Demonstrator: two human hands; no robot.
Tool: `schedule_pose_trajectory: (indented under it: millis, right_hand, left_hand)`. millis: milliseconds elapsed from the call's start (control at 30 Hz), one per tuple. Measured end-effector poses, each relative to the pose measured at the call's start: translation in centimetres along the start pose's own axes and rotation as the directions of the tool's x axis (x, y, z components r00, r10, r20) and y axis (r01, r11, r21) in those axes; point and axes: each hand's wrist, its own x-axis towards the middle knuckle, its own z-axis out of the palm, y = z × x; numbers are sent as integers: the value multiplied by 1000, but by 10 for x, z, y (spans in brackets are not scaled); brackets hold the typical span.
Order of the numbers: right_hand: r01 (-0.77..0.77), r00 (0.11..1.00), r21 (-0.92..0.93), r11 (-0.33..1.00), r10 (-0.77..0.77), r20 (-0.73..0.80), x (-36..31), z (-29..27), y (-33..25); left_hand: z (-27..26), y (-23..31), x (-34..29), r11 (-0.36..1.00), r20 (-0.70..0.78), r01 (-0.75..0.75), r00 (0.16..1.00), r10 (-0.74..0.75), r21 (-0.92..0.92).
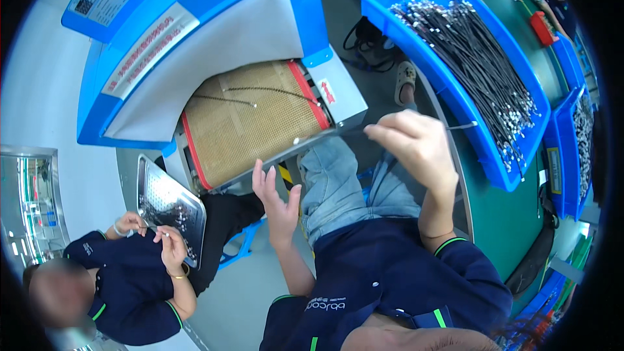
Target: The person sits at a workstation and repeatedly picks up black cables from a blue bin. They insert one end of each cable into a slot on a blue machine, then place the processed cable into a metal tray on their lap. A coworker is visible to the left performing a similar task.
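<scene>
My right hand (416, 146) is closed, with fingertips pinched together, to the right of the conveyor's front corner. A thin cable (463, 126) with a light-coloured end sticks out of its right side; the gripped part is hidden by the fingers. My left hand (276, 201) is raised before the belt's front edge, fingers spread, holding nothing. Beyond it lies a tan mesh conveyor belt (247, 136) with red edges. On the belt rest dark, twisted-looking cables (273, 90) with small end connectors. A small white piece (296, 141) shows at the belt's front edge.
A blue machine (312, 6) with a pale curtain covers the belt's far end. A blue bin (416, 52) full of black cables stands on the green table (484, 211) at right. At left, a co-worker's hands (170, 247) handle something thin beside a metal tray (153, 172).
</scene>
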Motion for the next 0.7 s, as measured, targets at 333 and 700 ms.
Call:
schedule_pose_trajectory:
  millis: [333, 700]
  right_hand:
    - [-223, 935, 232, 947, 140, 326, -21, 53, 27]
    - [-199, 953, 295, 934, 114, 280, -33, 69, 45]
  left_hand:
    - [-30, -37, -20, 973, 232, 221, 945, -229, 60]
    - [-28, -39, -27, 917, 412, 398, 830, -376, 35]
